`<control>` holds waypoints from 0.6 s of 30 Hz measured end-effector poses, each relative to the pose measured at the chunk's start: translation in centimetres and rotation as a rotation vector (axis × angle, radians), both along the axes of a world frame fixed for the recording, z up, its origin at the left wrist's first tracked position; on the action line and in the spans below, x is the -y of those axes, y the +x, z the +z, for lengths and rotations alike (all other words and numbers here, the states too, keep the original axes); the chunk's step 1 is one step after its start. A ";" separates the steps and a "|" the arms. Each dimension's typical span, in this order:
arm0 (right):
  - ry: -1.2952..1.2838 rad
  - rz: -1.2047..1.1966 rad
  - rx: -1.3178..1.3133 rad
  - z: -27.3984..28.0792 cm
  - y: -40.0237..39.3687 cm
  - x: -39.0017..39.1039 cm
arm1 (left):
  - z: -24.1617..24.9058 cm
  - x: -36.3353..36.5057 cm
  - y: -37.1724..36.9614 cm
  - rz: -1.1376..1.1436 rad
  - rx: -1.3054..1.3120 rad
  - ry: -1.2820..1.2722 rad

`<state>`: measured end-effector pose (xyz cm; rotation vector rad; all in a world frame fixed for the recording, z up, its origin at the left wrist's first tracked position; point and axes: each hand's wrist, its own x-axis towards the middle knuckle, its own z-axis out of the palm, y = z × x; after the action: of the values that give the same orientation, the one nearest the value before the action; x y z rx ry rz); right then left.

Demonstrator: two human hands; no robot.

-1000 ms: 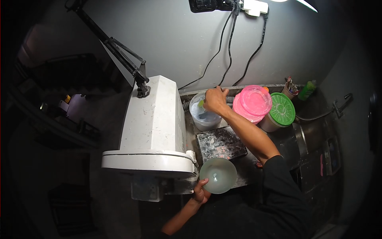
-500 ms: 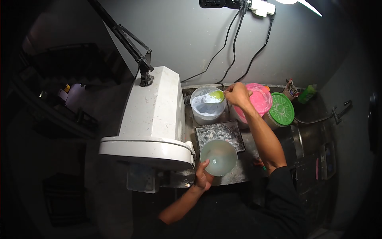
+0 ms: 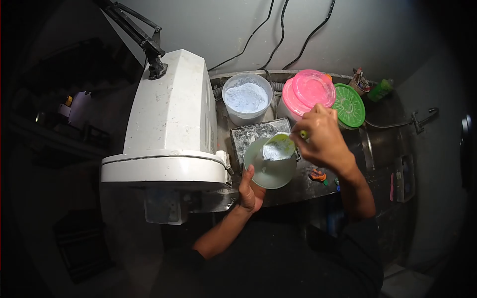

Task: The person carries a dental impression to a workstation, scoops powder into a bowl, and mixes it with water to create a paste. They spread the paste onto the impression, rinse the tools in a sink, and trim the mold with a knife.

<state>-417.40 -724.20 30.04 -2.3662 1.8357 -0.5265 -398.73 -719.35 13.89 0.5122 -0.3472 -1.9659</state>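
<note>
My left hand (image 3: pixel 251 192) is closed around the side of a pale translucent bowl (image 3: pixel 273 178), thumb on its near left rim. In my right hand (image 3: pixel 325 136) is the handle of a yellow-green scoop (image 3: pixel 281 140), my fingers wrapped round it. The scoop sits tilted over the bowl's opening, with whitish powder (image 3: pixel 276 150) in it. Behind the bowl, a translucent tub (image 3: pixel 247 119) stands uncovered, holding pale bluish-white powder (image 3: pixel 246 97). Partly under the bowl's far edge is a dark, powder-smeared flat block (image 3: pixel 248 131).
A large white machine (image 3: pixel 171 109) stands at left, a black lamp arm (image 3: pixel 157 67) above it. Pink-lidded (image 3: pixel 314 88) and green-lidded (image 3: pixel 348 105) tubs line the back right. Farther right are a green bottle (image 3: pixel 380 90) and a faucet (image 3: pixel 420 121). An orange item (image 3: pixel 317 175) lies right of the bowl.
My right hand has brought the powder-loaded scoop from above the tub toward me, over the bowl. The bowl stays in my left hand. The camera view has shifted down.
</note>
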 end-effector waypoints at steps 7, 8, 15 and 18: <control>-0.242 0.195 -0.086 -2.9 3.3 -3.3 | -0.7 -0.5 0.0 -0.041 0.001 0.041; -0.247 0.193 -0.083 -2.8 3.3 -3.4 | -0.6 -0.6 -0.1 -0.034 0.016 0.039; -0.196 0.107 -0.043 -2.1 1.8 -3.2 | -0.9 -0.4 -0.2 0.000 0.026 0.028; -0.151 0.028 0.097 -1.9 -0.1 -2.5 | -1.1 -0.3 -0.2 0.011 0.017 0.018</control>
<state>-417.47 -721.67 28.11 -2.4080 1.7778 -0.7887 -398.94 -719.05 12.77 0.5421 -0.3372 -1.9565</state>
